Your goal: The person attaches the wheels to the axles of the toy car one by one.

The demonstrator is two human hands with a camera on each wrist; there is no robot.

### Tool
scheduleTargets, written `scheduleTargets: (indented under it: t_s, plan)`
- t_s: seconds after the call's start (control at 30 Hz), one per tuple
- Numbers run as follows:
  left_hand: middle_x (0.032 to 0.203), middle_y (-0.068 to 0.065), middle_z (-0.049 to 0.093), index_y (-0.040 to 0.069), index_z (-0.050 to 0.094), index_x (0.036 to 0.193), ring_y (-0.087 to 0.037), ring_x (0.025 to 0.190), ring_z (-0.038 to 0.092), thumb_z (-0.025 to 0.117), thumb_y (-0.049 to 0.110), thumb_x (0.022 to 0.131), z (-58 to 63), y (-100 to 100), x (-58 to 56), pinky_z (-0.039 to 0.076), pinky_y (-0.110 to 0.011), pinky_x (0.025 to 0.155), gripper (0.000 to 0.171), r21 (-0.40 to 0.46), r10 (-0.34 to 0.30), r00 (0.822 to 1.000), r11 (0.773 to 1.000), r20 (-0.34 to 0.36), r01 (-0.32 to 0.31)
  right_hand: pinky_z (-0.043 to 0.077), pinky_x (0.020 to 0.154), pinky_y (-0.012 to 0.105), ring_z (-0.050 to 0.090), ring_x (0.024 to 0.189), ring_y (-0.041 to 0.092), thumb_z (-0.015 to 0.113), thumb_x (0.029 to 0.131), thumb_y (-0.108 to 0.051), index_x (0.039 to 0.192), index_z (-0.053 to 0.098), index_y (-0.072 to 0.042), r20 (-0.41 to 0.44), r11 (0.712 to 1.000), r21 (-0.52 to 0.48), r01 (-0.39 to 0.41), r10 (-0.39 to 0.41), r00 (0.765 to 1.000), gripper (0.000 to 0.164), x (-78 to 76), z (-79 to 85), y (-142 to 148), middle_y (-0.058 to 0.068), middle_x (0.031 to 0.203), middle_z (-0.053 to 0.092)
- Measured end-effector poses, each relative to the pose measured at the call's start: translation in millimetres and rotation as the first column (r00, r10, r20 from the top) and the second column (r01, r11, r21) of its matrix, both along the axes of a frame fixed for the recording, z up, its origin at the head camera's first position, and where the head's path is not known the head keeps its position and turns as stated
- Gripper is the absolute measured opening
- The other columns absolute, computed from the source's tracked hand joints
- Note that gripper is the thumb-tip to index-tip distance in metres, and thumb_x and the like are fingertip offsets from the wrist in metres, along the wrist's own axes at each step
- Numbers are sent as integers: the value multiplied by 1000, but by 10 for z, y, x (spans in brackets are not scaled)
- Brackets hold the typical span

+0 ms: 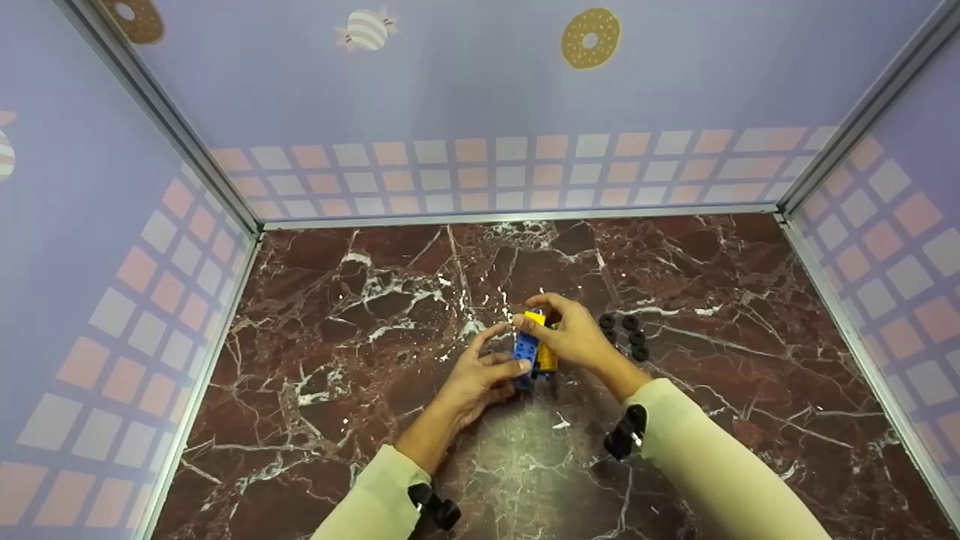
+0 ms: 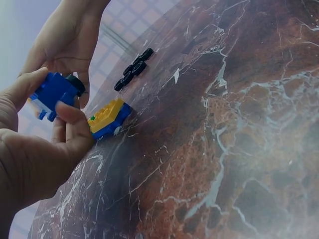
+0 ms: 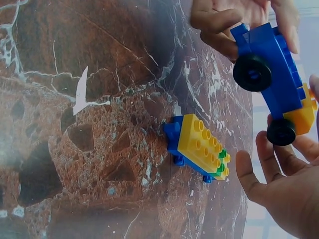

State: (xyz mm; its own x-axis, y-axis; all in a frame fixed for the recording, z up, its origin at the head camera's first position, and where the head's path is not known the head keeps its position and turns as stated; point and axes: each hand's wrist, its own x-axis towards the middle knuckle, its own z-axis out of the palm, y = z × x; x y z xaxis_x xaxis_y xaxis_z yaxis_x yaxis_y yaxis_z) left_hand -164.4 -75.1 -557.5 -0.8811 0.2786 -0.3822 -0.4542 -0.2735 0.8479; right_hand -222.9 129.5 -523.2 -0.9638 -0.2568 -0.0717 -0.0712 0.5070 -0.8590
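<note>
Both hands hold a blue toy car (image 3: 279, 74) built of blocks, raised off the tabletop. My left hand (image 1: 476, 379) pinches its blue end, thumb on the studded top. At the other end, my right hand (image 1: 577, 334) grips around the yellow block (image 3: 301, 118), its fingers close by a small black wheel (image 3: 281, 132). A larger black wheel (image 3: 252, 72) is fitted near the left hand's end. Below and beside the hands, a second car body (image 3: 199, 149) rests on the table, blue underneath with yellow and green studded bricks; no wheels show on it.
Several loose black wheels (image 1: 631, 322) lie grouped on the table to the right of the hands. The table (image 1: 337, 420) has a dark red marbled top with white veins. Patterned panels (image 1: 480, 90) with metal edging enclose its back and both sides.
</note>
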Motion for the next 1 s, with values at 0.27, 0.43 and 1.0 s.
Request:
scheduleTargets:
  t_s: [0.27, 0.43, 1.0]
  plan:
    - [119, -10, 67, 17, 38, 168, -25, 103, 74, 80, -3, 96, -20, -25, -5, 67, -58, 100, 85, 73, 42, 999, 996, 5, -43, 56, 77, 30, 67, 90, 21, 82, 101, -45, 140, 69, -4, 1, 1000, 9, 19, -19, 1000, 58, -10, -16, 29, 13, 103, 75]
    - [112, -7, 70, 11, 29, 171, -21, 100, 75, 77, -6, 97, -29, -43, -21, 66, -57, 104, 90, 90, 82, 996, 993, -18, -80, 52, 74, 30, 61, 83, 19, 84, 100, -42, 138, 70, -3, -29, 999, 14, 34, -33, 999, 56, -8, -19, 47, 11, 98, 72]
    - [101, -3, 75, 11, 24, 172, -18, 96, 76, 78, 2, 99, -7, -134, -113, 65, -52, 105, 91, 59, 183, 981, 982, -60, -179, 58, 73, 25, 68, 82, 18, 84, 100, -37, 130, 73, 2, 83, 997, -72, -25, 31, 996, 50, 82, -74, 163, 8, 93, 76]
